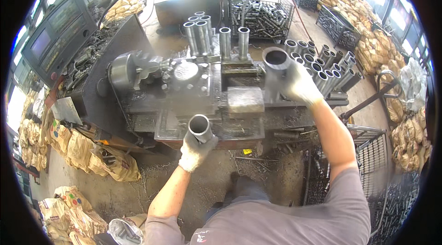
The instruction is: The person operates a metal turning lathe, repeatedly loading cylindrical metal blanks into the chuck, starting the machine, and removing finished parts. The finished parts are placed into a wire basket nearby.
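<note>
My left hand [196, 149], in a whitish work glove, is closed around a short steel tube [200, 127] in front of the machine's near edge. The tube's open end faces up. Farther right, my gloved right hand [301, 84] is wrapped round a larger steel tube [275, 77], upright and somewhat blurred, beside the machine bed. Just left of that tube lies a flat metal block [245, 100]. The lathe's chuck [124, 71] and its square tool post [186, 74] with several bolts stand left of centre. Behind them, several upright tubes [202, 35] are grouped on the machine.
More upright tubes [322, 65] crowd the right end of the machine. A control panel [53, 38] stands far left. Wire bins of metal parts [262, 15] stand behind, with another wire cage [373, 157] near my right elbow. Brown sacks [101, 157] line both sides.
</note>
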{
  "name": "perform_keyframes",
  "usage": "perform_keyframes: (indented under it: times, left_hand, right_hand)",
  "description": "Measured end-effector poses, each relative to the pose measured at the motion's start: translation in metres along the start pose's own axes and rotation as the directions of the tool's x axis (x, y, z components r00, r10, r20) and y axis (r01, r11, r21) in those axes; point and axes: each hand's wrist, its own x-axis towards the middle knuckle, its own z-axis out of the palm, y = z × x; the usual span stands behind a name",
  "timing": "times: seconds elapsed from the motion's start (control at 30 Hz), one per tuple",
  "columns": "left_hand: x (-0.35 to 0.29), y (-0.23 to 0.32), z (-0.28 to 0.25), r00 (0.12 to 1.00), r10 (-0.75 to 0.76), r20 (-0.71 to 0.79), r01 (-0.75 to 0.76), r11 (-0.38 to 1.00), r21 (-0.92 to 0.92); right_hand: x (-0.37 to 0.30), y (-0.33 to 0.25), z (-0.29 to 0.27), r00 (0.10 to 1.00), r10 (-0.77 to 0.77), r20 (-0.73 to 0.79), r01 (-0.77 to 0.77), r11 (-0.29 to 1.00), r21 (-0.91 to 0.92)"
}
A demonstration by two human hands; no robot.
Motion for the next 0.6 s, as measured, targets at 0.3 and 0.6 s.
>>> perform_keyframes:
  times: [0.3,0.6]
  left_hand:
    - [0.051,-0.038,-0.055,0.992,-0.124,0.038,0.117,0.983,0.142]
    - [0.056,-0.032,-0.096,0.976,0.052,0.210,-0.112,0.952,0.285]
  right_hand:
    - [0.313,0.039,0.171,0.878,-0.209,-0.431,0.242,0.970,0.023]
    - [0.390,0.035,0.232,0.915,-0.067,-0.397,0.072,0.997,-0.001]
